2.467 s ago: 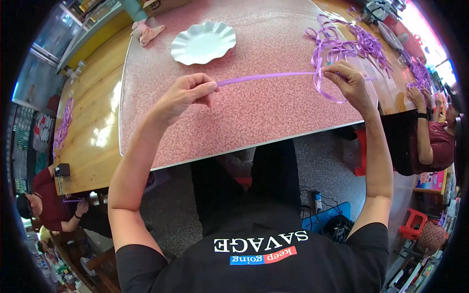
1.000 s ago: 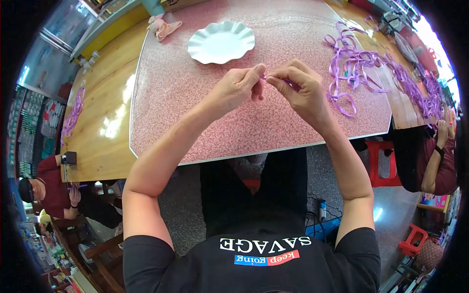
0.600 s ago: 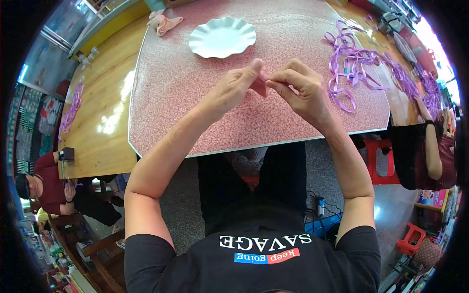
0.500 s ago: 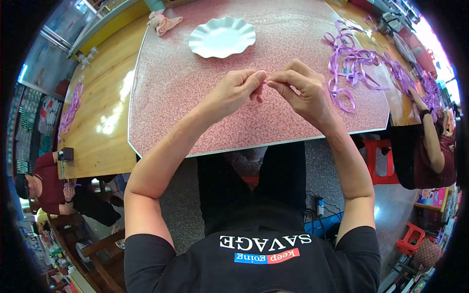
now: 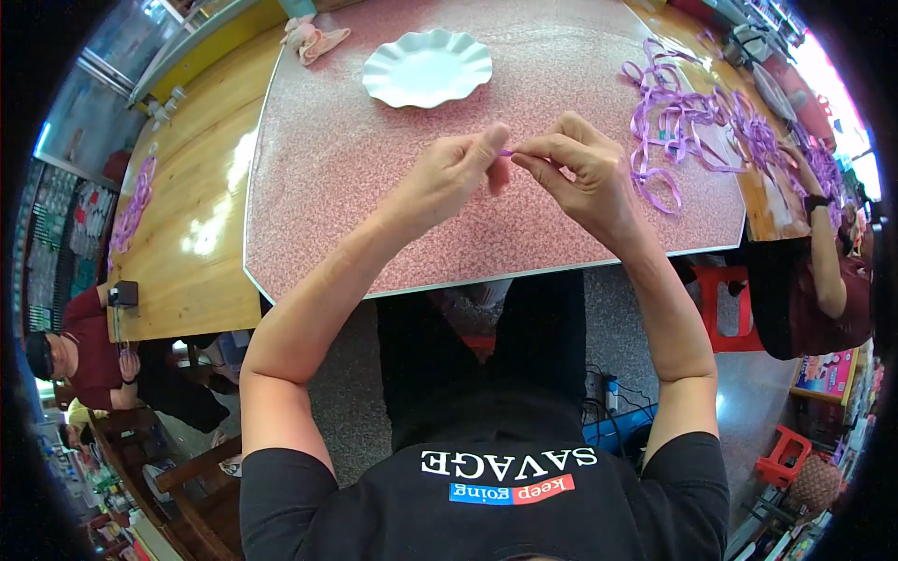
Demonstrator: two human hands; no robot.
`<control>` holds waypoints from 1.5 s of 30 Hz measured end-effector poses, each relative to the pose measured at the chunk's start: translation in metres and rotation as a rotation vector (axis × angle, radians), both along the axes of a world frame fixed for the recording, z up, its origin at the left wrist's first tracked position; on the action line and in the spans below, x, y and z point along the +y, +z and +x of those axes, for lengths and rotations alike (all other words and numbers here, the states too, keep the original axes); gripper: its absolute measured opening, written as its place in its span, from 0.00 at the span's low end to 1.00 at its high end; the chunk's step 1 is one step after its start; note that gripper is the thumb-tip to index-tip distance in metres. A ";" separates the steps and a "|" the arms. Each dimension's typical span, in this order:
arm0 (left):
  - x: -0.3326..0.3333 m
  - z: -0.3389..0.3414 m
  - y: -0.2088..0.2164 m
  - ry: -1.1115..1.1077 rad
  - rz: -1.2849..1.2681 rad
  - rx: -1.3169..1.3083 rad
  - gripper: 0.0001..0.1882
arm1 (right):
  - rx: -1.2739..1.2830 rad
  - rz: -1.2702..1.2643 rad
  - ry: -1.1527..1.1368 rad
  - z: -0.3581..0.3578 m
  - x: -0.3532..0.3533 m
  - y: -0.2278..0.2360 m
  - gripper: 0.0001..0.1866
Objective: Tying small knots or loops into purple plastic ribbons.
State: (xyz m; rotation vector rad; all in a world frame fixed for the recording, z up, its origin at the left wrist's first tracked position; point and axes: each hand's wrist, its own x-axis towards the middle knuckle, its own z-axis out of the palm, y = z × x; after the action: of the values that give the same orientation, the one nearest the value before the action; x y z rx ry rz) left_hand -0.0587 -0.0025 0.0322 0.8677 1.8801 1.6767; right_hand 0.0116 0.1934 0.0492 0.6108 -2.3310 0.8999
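Observation:
Above the pink speckled table [image 5: 346,187], my two hands meet almost fingertip to fingertip. A short bit of purple ribbon [image 5: 506,152] shows in the small gap between them. My left hand [image 5: 463,168] is closed, its thumb pressed over the fingers on one end. With thumb and forefinger my right hand [image 5: 575,168] pinches the other end. How the ribbon is folded inside the fingers is hidden. Beyond the hands stands a white plate [image 5: 427,70] with a wavy rim. To the right lies a loose tangle of purple ribbon [image 5: 683,117].
A crumpled pinkish cloth [image 5: 318,42] lies at the table's far left. More purple ribbon [image 5: 137,206] rests on the wooden table [image 5: 201,187] at left. Co-workers sit at left [image 5: 89,351] and right [image 5: 832,290]. A red stool [image 5: 730,313] stands by the right table edge.
My left thumb has lifted slightly, and the fingertips have parted a little, so more of the purple ribbon shows between my hands. My right hand has hardly moved.

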 end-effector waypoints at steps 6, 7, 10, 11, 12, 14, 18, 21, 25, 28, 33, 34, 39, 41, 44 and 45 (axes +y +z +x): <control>0.001 0.006 -0.005 0.011 -0.012 0.085 0.18 | -0.017 0.017 -0.017 0.002 0.000 -0.007 0.05; 0.000 0.008 -0.005 0.040 0.003 0.115 0.17 | -0.053 -0.018 -0.013 0.003 -0.002 -0.005 0.05; -0.004 0.011 -0.007 0.038 0.140 -0.016 0.14 | -0.212 -0.121 0.002 0.005 -0.002 -0.001 0.07; -0.006 0.011 -0.007 0.035 0.137 -0.018 0.14 | -0.331 -0.188 0.013 0.006 -0.001 0.000 0.09; -0.009 0.011 -0.006 0.021 0.143 -0.054 0.12 | -0.333 -0.191 0.010 0.006 0.001 0.001 0.09; -0.016 0.011 -0.007 0.006 0.143 -0.092 0.11 | -0.654 -0.397 0.046 0.007 0.005 0.004 0.11; -0.027 0.016 -0.008 -0.008 0.224 -0.281 0.07 | -0.712 -0.520 0.067 0.008 0.003 0.009 0.12; -0.026 0.026 -0.003 0.010 0.308 -0.345 0.05 | -0.743 -0.671 0.090 0.005 0.001 0.003 0.12; -0.019 0.037 0.000 0.069 0.552 -0.344 0.03 | -0.813 -0.898 0.113 0.000 -0.009 -0.009 0.11; -0.013 0.040 0.000 0.170 0.558 -0.258 0.03 | -0.691 -0.771 0.092 0.004 -0.021 -0.013 0.10; -0.014 0.034 0.003 0.317 0.216 0.383 0.05 | -0.482 -0.603 0.024 0.013 -0.029 -0.022 0.11; -0.014 0.033 0.004 0.337 0.064 0.748 0.06 | -0.507 -0.557 -0.004 0.015 -0.027 -0.020 0.12; -0.009 0.033 0.010 0.374 -0.121 1.323 0.06 | -0.527 -0.587 0.018 0.011 -0.027 -0.013 0.14; -0.010 0.033 0.009 0.366 -0.152 1.402 0.06 | -0.662 -0.700 0.044 0.009 -0.026 -0.012 0.14; -0.014 0.032 0.008 0.319 -0.265 1.463 0.06 | -0.686 -0.740 0.082 0.001 -0.024 -0.024 0.14; -0.014 0.032 0.007 0.310 -0.303 1.488 0.06 | -0.686 -0.741 0.081 0.001 -0.024 -0.027 0.14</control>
State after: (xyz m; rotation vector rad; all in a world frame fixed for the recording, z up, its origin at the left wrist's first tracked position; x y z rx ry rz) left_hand -0.0263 -0.0169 0.0391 2.0628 3.1494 0.6625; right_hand 0.0127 0.1695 0.0221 0.0717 -2.2376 2.1245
